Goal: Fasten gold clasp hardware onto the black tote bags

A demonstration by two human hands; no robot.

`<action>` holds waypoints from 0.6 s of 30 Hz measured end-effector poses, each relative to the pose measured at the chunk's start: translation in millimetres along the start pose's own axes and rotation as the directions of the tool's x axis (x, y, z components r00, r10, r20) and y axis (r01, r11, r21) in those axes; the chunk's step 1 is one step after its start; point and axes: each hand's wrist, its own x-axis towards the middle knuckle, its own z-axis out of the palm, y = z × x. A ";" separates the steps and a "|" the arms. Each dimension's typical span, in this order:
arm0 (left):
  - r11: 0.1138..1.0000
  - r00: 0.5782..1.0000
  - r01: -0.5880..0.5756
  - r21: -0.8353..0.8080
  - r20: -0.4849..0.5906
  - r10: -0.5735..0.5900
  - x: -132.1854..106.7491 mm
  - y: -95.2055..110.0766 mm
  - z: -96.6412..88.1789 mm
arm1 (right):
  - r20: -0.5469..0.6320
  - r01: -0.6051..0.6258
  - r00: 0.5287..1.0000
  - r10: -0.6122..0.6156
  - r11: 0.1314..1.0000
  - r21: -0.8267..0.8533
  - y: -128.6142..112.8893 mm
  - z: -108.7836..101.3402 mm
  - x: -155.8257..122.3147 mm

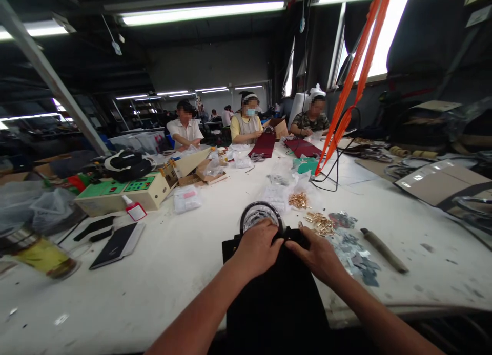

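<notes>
A black handbag (274, 304) with a curved, plastic-wrapped handle (243, 219) lies at the near edge of the table, reaching down toward my body. My left hand (257, 247) is closed on its upper edge, just below the handle. Close beside it, my right hand (317, 252) pinches the same edge with thumb and fingers. Whatever small part may be between the fingertips is hidden. Gold-coloured metal fittings (321, 224) and thin grey metal plates (361, 263) lie loose just past my right hand.
A dark rod-shaped tool (384, 250) rests at right. On the left are a notebook (117, 246), a red-labelled glue bottle (135, 210), a machine (119, 193) and a jar (42, 255). An orange strap (348, 88) hangs down. Several people sit across, two near dark red pieces (263, 146).
</notes>
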 end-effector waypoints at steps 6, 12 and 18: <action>1.000 0.813 0.026 -0.011 -0.581 -0.028 -64.1 -10.0 16.6 | 0.009 -0.022 1.000 0.021 0.984 0.178 8.5 -5.8 2.1; 0.712 0.648 0.482 -0.511 -0.339 -0.682 -149.1 -36.0 63.0 | 0.105 -0.041 0.994 0.010 0.952 0.304 7.7 -4.6 6.5; 0.440 0.469 0.526 -0.728 -0.184 -0.864 -189.9 -16.3 84.4 | 0.146 -0.089 0.989 0.032 0.909 0.407 5.7 5.4 6.1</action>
